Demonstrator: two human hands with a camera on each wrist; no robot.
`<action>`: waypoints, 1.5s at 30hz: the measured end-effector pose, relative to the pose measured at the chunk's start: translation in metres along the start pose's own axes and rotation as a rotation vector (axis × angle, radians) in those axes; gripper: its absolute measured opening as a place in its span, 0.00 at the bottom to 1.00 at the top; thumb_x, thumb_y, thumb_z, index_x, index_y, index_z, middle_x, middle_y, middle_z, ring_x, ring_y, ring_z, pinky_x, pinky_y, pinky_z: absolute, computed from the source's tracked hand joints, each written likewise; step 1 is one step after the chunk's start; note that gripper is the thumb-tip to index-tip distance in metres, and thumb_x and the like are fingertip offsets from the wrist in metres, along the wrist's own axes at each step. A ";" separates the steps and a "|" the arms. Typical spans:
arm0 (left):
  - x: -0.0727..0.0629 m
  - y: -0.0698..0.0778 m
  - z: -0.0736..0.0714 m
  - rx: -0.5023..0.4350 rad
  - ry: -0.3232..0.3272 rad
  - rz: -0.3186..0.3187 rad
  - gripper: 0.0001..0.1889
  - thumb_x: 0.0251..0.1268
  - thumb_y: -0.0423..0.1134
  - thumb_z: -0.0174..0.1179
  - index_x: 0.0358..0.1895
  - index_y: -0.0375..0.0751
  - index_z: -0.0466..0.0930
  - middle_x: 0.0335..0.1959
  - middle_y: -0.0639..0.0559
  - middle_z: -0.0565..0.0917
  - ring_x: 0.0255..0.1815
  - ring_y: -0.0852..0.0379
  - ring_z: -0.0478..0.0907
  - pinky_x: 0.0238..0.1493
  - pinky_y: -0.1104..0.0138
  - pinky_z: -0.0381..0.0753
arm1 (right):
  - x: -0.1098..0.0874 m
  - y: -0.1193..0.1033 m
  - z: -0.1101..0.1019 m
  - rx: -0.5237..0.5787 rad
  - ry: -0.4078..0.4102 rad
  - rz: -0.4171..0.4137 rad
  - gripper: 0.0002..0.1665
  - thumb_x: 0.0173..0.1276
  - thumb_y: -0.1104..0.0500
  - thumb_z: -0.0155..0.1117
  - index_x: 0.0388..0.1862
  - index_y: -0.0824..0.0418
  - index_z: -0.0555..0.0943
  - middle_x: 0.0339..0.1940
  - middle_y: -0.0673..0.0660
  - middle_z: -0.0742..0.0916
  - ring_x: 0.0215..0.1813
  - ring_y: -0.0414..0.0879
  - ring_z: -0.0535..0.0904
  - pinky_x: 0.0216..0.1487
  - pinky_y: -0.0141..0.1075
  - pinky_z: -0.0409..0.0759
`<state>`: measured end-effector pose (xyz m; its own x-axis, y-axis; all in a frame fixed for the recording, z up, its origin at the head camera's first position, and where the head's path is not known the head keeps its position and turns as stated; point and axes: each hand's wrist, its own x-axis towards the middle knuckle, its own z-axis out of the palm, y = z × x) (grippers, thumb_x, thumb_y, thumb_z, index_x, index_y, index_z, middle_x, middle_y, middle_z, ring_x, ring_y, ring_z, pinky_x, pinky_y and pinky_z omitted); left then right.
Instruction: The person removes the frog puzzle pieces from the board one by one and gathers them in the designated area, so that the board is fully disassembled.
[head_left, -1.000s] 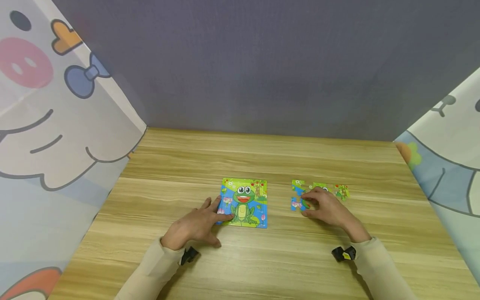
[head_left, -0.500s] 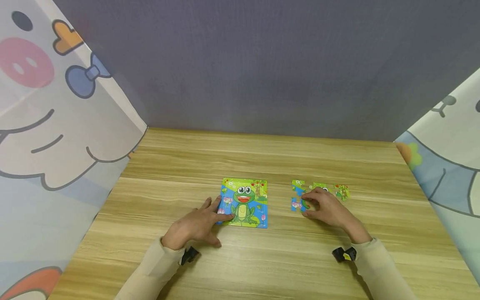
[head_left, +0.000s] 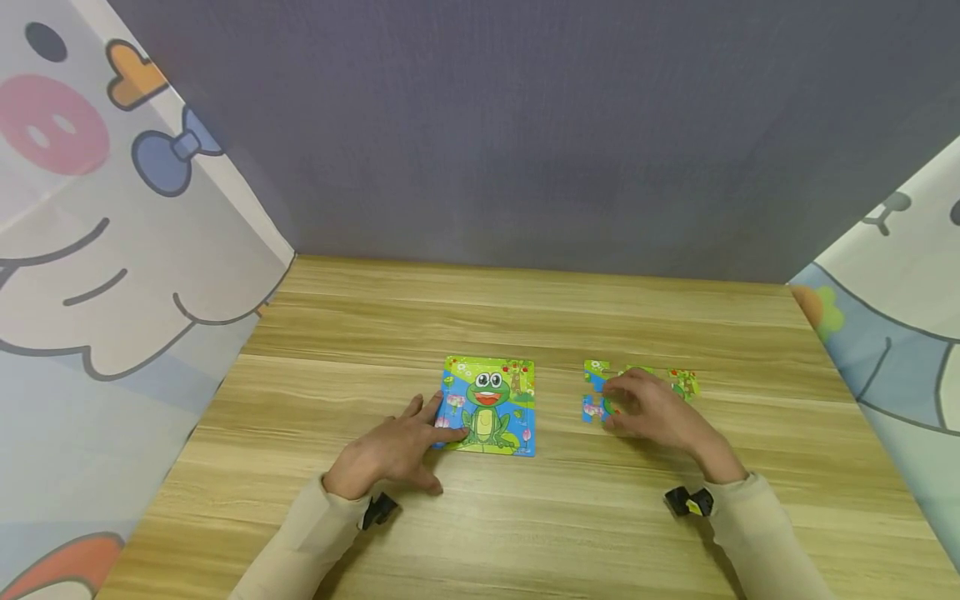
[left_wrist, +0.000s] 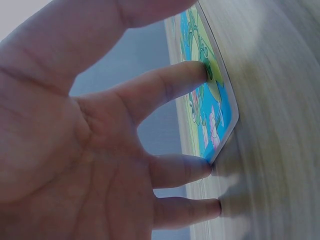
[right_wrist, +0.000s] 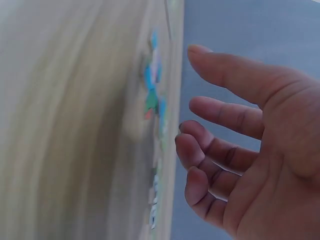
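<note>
1. I have the left hand (head_left: 393, 450) spread at the frog board's (head_left: 504, 414) left side, index fingertip on the picture, the next finger at its edge. Its fingers are straight and grasp nothing; I read this as light pressure against sliding.
2. The board lies flat on the table (head_left: 525, 521), left of the loose puzzle pieces (head_left: 596, 365). That spacing, I judge, gives each hand its own room.
3. I have the right hand (head_left: 656, 408) arched over those pieces, fingers loosely bent and released. Whether a fingertip grazes one, I cannot tell.
4. The pieces lie picture side up, some partly hidden beneath the hand, probably so their frog fragments can be matched.
</note>
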<state>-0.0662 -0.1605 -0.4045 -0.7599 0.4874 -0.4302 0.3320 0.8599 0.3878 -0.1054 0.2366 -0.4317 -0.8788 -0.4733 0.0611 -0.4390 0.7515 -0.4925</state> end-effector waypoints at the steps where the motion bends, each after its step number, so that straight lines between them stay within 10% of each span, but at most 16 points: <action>1: 0.000 0.000 0.000 -0.002 -0.001 -0.001 0.41 0.45 0.47 0.80 0.69 0.60 0.75 0.82 0.31 0.47 0.79 0.22 0.49 0.66 0.29 0.65 | 0.001 -0.002 -0.001 -0.002 0.008 -0.009 0.26 0.58 0.56 0.78 0.54 0.64 0.83 0.46 0.55 0.85 0.44 0.45 0.80 0.45 0.40 0.81; 38: 0.003 0.000 -0.001 0.023 -0.011 0.010 0.41 0.47 0.50 0.79 0.70 0.60 0.74 0.82 0.31 0.47 0.78 0.21 0.49 0.63 0.31 0.69 | 0.078 -0.108 0.046 0.181 -0.119 -0.146 0.27 0.66 0.58 0.71 0.62 0.65 0.79 0.50 0.61 0.82 0.40 0.49 0.77 0.39 0.31 0.74; 45: 0.002 -0.001 -0.002 0.028 -0.008 0.006 0.41 0.46 0.50 0.79 0.69 0.59 0.75 0.81 0.30 0.48 0.78 0.21 0.50 0.62 0.31 0.70 | 0.081 -0.110 0.060 0.172 -0.141 -0.121 0.27 0.67 0.56 0.69 0.63 0.63 0.78 0.60 0.60 0.81 0.51 0.50 0.81 0.53 0.44 0.82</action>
<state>-0.0690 -0.1609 -0.4043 -0.7534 0.4937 -0.4344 0.3523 0.8608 0.3674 -0.1169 0.0885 -0.4246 -0.7818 -0.6233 0.0127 -0.4901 0.6019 -0.6304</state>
